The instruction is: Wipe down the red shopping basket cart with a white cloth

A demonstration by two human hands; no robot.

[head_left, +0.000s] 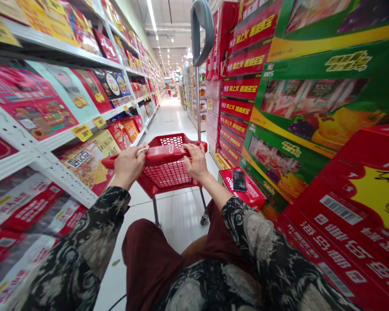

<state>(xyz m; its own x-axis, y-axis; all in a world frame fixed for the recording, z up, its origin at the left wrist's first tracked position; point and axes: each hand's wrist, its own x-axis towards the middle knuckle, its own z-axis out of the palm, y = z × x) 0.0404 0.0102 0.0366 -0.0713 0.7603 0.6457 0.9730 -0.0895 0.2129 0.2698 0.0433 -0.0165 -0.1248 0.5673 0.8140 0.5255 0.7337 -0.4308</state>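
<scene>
A red plastic shopping cart [164, 179] stands on the floor in front of my knees, its bar-shaped handle [162, 154] toward me. My left hand [128, 166] is closed around the left part of that handle. A small crumpled white piece, perhaps tissue, [143, 149] shows at its thumb and forefinger. Toward the right end of the handle, my right hand [197, 162] grips with its fingers over the top and the thumb underneath. Thin metal legs with casters carry the cart.
Shelves of packaged snacks [65, 93] line the left. Stacked green cartons [307, 95] and red drink cartons [243, 86] rise close on the right. A phone [239, 179] lies on a low red box [254, 196]. A metal pole with a grey loop [202, 32] stands beyond the cart; the aisle floor [168, 114] runs ahead.
</scene>
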